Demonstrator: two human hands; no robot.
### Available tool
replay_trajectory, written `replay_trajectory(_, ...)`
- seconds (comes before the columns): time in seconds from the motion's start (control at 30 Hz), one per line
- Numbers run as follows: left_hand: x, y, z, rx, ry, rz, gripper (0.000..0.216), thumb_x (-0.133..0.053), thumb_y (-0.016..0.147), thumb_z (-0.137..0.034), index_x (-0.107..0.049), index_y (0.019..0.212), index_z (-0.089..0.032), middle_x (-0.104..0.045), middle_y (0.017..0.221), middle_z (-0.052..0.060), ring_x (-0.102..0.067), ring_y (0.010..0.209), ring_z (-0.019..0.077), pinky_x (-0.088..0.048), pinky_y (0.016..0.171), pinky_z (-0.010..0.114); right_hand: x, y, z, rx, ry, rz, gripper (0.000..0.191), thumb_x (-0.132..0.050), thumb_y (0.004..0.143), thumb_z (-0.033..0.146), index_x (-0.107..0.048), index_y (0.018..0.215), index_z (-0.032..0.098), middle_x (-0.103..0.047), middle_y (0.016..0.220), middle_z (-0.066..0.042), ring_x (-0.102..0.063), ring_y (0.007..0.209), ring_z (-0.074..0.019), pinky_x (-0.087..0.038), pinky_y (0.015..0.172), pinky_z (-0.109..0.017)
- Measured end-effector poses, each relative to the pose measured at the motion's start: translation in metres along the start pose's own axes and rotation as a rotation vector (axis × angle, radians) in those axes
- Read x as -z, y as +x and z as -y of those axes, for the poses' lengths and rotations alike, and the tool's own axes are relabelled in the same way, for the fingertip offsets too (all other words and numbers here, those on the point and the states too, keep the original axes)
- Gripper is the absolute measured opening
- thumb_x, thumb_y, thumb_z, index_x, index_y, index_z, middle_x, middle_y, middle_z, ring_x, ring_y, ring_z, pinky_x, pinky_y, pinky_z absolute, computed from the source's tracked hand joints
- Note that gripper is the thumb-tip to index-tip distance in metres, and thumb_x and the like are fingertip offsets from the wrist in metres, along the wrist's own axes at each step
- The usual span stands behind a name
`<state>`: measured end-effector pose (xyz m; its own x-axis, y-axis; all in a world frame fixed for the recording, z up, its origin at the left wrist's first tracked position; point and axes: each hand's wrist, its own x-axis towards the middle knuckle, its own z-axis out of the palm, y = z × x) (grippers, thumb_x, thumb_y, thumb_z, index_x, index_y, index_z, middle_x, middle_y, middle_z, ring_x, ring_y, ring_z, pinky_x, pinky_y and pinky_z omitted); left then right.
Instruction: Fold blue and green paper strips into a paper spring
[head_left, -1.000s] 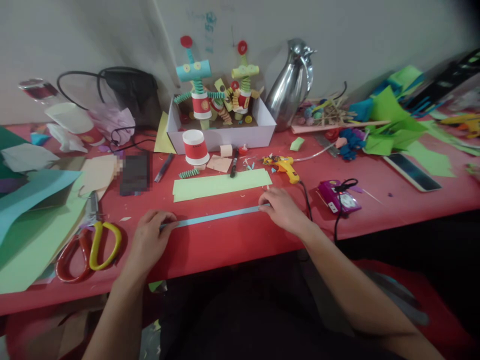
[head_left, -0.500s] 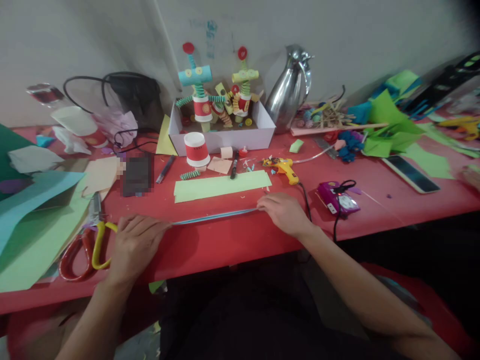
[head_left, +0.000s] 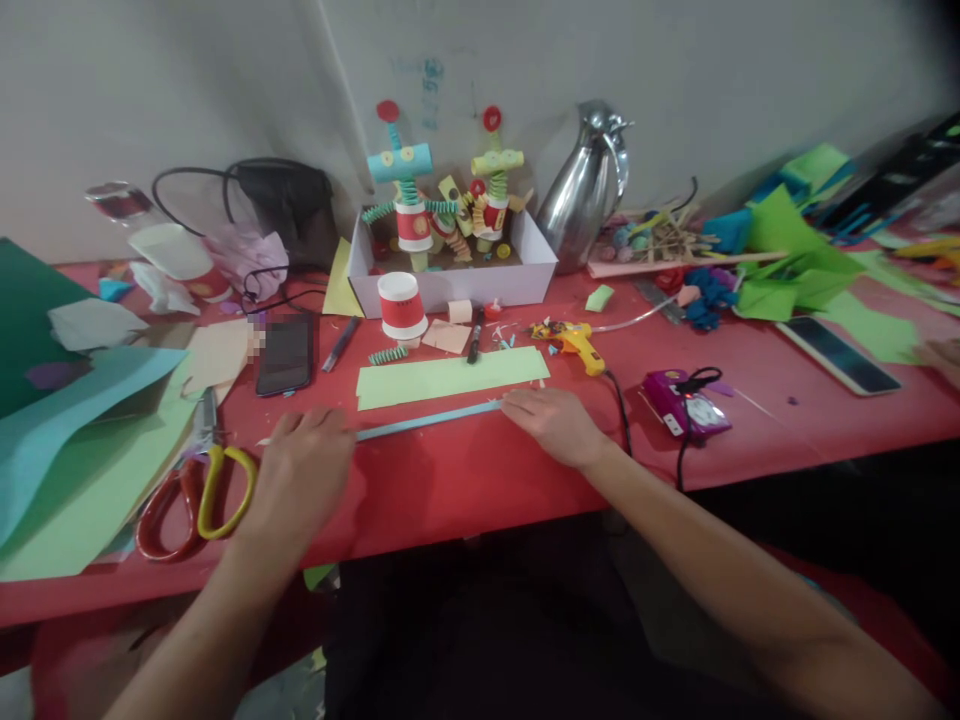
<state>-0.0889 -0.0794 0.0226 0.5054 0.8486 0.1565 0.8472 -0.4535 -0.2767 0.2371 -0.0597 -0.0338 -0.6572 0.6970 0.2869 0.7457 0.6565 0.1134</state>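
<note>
A long thin blue paper strip (head_left: pixel 427 419) lies along the red table (head_left: pixel 465 480). My left hand (head_left: pixel 304 470) rests on its left end, fingers curled down on the paper. At the other end my right hand (head_left: pixel 551 422) pinches the strip against the table. Just behind the strip lies a light green paper rectangle (head_left: pixel 450 376). Scissors (head_left: pixel 187 485) with a red and a yellow handle lie to the left of my left hand.
A yellow glue gun (head_left: pixel 574 340) and a purple gadget with a black cable (head_left: pixel 686 400) sit right of my right hand. Behind are a paper cup (head_left: pixel 400 305), a white box of paper-roll figures (head_left: pixel 450 270), a steel jug (head_left: pixel 585 195) and a phone (head_left: pixel 285 352). Coloured paper sheets (head_left: pixel 67 440) are piled left.
The strip has shifted toward the green rectangle with both hands on its ends. My left hand slid left, then back right. The view has drifted slightly.
</note>
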Motion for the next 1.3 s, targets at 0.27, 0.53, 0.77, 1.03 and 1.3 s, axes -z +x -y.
replay_trajectory(0.27, -0.025, 0.082, -0.082, -0.212, -0.457, -0.009, 0.026, -0.046, 0.093, -0.019, -0.07, 0.104, -0.024, -0.058, 0.088, 0.005, -0.058, 0.079, 0.0169, -0.047, 0.068, 0.029, 0.0, -0.001, 0.003, 0.058, -0.055, -0.11, 0.028, -0.05, 0.087, 0.004, -0.067, 0.108, 0.013, -0.071, 0.11, -0.011, -0.067, 0.098, -0.0214, -0.052, 0.079, -0.033)
replay_trajectory(0.53, -0.048, 0.074, -0.084, -0.107, -0.594, -0.052, 0.033, -0.041, 0.097, -0.03, -0.068, 0.116, -0.031, -0.057, 0.086, 0.003, -0.058, 0.074, 0.0128, -0.045, 0.065, 0.024, -0.007, -0.006, 0.005, -0.011, -0.184, -0.22, 0.031, -0.05, 0.085, 0.003, -0.069, 0.107, 0.011, -0.073, 0.105, -0.012, -0.067, 0.089, -0.0237, -0.049, 0.079, -0.035)
replay_trajectory(0.77, -0.05, 0.075, -0.085, -0.146, -0.572, -0.081, 0.034, -0.039, 0.097, -0.029, -0.069, 0.113, -0.029, -0.058, 0.086, 0.003, -0.059, 0.075, 0.0141, -0.043, 0.06, 0.025, -0.007, -0.008, 0.007, 0.01, -0.222, -0.189, 0.034, -0.047, 0.083, 0.0, -0.07, 0.107, 0.01, -0.073, 0.105, -0.012, -0.066, 0.092, -0.0237, -0.049, 0.082, -0.036)
replay_trajectory(1.03, -0.052, 0.072, -0.085, -0.149, -0.534, -0.104, 0.035, -0.041, 0.095, -0.024, -0.066, 0.117, -0.034, -0.058, 0.084, 0.003, -0.059, 0.075, 0.0152, -0.043, 0.056, 0.025, -0.007, -0.017, 0.01, -0.064, -0.224, -0.105, 0.041, -0.045, 0.082, -0.001, -0.069, 0.112, 0.015, -0.071, 0.112, -0.008, -0.066, 0.098, -0.0244, -0.048, 0.079, -0.036)
replay_trajectory(1.3, -0.053, 0.073, -0.084, -0.145, -0.574, -0.093, 0.036, -0.043, 0.094, -0.02, -0.067, 0.116, -0.034, -0.059, 0.083, 0.003, -0.061, 0.079, 0.0151, -0.045, 0.062, 0.024, -0.005, -0.03, 0.011, -0.147, -0.136, -0.072, 0.054, -0.045, 0.076, -0.002, -0.063, 0.123, 0.018, -0.065, 0.127, -0.006, -0.058, 0.114, -0.0264, -0.044, 0.089, -0.038)
